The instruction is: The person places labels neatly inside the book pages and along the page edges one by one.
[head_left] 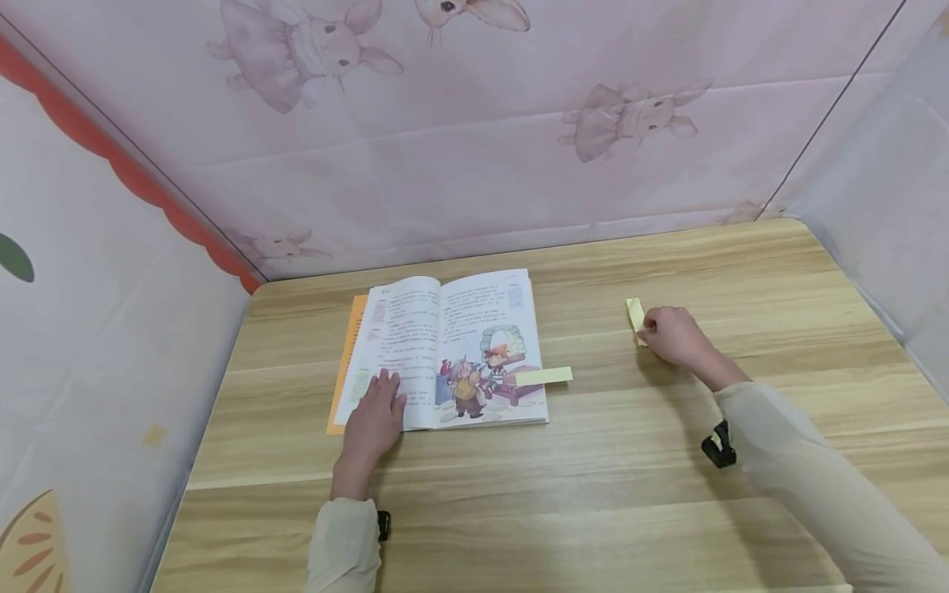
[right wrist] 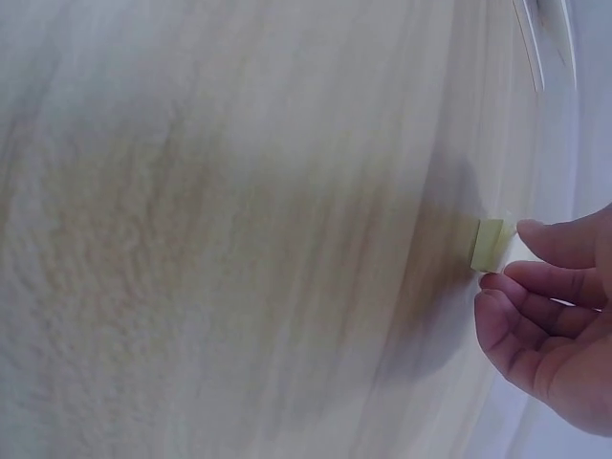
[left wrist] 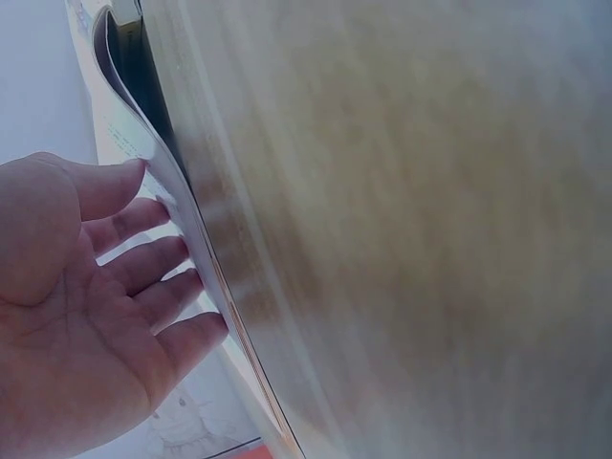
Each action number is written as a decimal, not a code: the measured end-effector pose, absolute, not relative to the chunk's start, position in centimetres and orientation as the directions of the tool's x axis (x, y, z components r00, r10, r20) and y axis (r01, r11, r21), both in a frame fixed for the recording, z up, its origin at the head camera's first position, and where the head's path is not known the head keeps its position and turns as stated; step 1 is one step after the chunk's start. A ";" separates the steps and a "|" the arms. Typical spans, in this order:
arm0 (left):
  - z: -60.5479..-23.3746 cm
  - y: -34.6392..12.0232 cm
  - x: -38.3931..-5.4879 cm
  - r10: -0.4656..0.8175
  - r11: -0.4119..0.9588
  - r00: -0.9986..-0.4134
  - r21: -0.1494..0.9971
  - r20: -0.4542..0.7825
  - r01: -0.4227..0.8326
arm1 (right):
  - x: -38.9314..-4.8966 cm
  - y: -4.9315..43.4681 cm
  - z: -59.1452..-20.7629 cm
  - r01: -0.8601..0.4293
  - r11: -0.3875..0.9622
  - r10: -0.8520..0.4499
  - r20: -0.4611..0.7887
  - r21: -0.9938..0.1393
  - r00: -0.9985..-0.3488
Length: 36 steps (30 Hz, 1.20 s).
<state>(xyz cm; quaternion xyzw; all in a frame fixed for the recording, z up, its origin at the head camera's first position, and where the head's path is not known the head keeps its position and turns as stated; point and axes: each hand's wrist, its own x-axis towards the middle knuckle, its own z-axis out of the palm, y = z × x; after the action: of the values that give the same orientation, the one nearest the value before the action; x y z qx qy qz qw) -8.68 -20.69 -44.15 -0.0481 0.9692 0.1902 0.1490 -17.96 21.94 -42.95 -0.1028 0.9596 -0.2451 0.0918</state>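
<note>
Peeling, perhaps: right hand [head_left: 676, 336] pinches a thin yellow paper strip [head_left: 633, 313] (left hand [head_left: 374, 416] spread on open white paper book [head_left: 478, 313] beneath), likely needing a gentle pull next.

Beige sleeves [head_left: 808, 468] — black wrist pieces [head_left: 716, 449]

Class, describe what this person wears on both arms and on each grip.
Both arms wear pale cream long sleeves, left sleeve and right sleeve, without visible markings. A small black device sits by the left cuff and another by the right. The left grip and right grip are gloveless.
</note>
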 end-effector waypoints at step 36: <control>-43.9 -20.5 -8.7 -0.043 0.916 -0.954 0.369 -0.296 -0.156 | -18.2 21.5 -43.9 -0.215 0.880 -0.243 -0.014 -0.424 -0.970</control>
<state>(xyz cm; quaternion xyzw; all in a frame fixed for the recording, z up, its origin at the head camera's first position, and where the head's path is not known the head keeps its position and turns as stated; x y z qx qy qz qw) -8.65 -20.54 -43.89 -0.0514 0.9684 0.1981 0.1422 -18.21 21.54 -43.87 -0.1182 0.9689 -0.2146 0.0333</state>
